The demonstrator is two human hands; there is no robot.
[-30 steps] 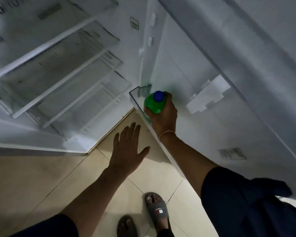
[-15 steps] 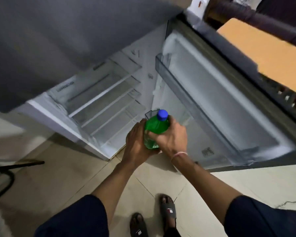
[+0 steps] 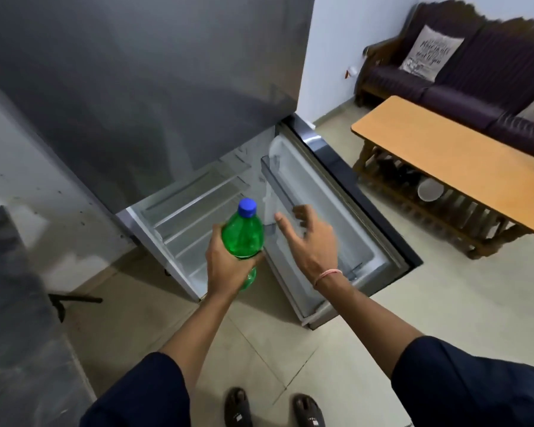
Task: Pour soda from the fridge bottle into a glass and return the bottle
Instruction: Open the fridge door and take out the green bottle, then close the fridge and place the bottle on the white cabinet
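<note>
Head view: left hand (image 3: 228, 266) grips upright bottle (image 3: 243, 238), cap up; right hand (image 3: 309, 241) spread, holding nothing.

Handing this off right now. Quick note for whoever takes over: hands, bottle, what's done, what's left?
Left hand grips the green plastic soda bottle with blue cap, upright, cap on, in front of the grey fridge.
Right hand is open and empty, above the fridge's open lower door.
Done: bottle is out of the fridge.
Left: uncap, pour into a glass, return bottle, shut door.
No glass in view; a wooden table stands to the right.
</note>
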